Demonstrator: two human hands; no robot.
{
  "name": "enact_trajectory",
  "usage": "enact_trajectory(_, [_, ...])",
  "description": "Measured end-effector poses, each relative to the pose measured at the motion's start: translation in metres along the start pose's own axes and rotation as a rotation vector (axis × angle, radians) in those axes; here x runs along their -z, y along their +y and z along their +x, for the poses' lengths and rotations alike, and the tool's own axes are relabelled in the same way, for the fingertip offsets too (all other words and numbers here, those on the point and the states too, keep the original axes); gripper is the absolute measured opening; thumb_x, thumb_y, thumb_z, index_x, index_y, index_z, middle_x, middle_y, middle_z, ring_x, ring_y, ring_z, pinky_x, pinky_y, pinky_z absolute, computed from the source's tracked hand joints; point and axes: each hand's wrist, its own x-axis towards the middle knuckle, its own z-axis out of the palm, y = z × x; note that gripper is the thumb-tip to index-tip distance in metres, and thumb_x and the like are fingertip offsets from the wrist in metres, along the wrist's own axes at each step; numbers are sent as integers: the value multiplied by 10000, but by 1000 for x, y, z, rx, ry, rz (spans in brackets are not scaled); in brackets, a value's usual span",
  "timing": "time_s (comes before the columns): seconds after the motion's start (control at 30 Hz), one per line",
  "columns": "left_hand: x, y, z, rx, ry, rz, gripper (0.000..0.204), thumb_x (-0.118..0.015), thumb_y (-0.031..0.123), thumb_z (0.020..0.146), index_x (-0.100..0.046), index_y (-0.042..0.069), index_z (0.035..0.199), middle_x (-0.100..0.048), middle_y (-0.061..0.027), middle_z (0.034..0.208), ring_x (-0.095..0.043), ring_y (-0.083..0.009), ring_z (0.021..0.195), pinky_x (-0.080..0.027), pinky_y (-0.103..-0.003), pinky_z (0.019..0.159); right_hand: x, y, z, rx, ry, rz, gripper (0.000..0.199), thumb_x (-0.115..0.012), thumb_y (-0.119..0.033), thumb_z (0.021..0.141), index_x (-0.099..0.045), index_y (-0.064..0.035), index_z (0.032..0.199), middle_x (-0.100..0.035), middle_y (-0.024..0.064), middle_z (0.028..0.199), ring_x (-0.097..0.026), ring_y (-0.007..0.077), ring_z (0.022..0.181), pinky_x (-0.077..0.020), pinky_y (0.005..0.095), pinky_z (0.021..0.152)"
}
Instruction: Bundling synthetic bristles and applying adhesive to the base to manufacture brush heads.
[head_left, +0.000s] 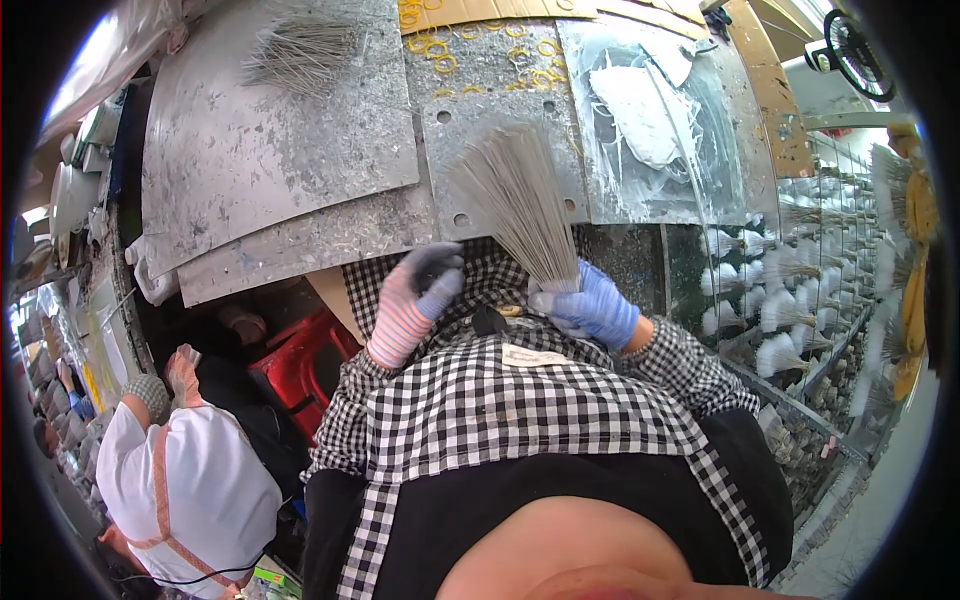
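My right hand [590, 305], in a blue knitted glove, is closed round the narrow lower end of a bundle of thin grey wires [525, 200]. The bundle fans out away from me, and its far end lies over the metal-topped table. My left hand [415, 295] wears a pink-striped glove with dark fingertips. It hovers at the table's near edge, left of the bundle and apart from it. Its fingers are bent but spread from the thumb, and nothing shows in them. A checked apron covers my lap beneath both hands.
Another wire pile [305, 55] lies on a grey metal sheet [280, 150] at far left. Yellow rings [440, 60] are scattered at the back. White paste [645, 110] covers a board at right. Racks of white-tipped bundles [785, 305] stand right; a co-worker [190, 485] sits left.
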Motion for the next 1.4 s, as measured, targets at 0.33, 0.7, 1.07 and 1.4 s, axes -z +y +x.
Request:
enact_trajectory(0.33, [-38, 114, 66, -374, -443, -517, 649, -834, 153, 750, -543, 13, 1314, -627, -146, 1222, -658, -191, 1014, -561, -331, 860, -12, -33, 41, 107, -440, -294, 467, -839, -388, 802, -613, -84, 1075, -630, 26, 933, -606, 141, 856, -518, 301, 749])
enact_trajectory(0.7, [-81, 142, 91, -924, 11, 215, 404, -871, 162, 736, -629, 90, 1052, -701, -18, 887, -682, -106, 828, -569, -274, 760, 2, -88, 68, 989, 275, -973, 738, -815, -258, 753, -473, -38, 1368, -577, 175, 1265, -581, 319, 1169, -488, 408, 990])
enact_trajectory(1.07, [-77, 134, 120, -824, 20, 42, 533, -854, 67, 752, -566, 90, 1200, -644, -1, 925, -631, -78, 847, -552, -256, 800, -8, -70, 143, 1161, 475, -263, 451, -690, -184, 898, -545, -38, 1300, -671, 128, 1162, -649, 247, 1066, -514, 358, 912])
enact_trajectory(1.4, [-82, 111, 136, -773, 47, -63, 344, -842, 83, 784, -621, 79, 1048, -660, 1, 965, -622, -84, 912, -536, -266, 859, 3, -81, 127, 1232, 472, -725, 440, -734, -212, 826, -586, -25, 1195, -654, 165, 1126, -660, 299, 978, -532, 380, 870])
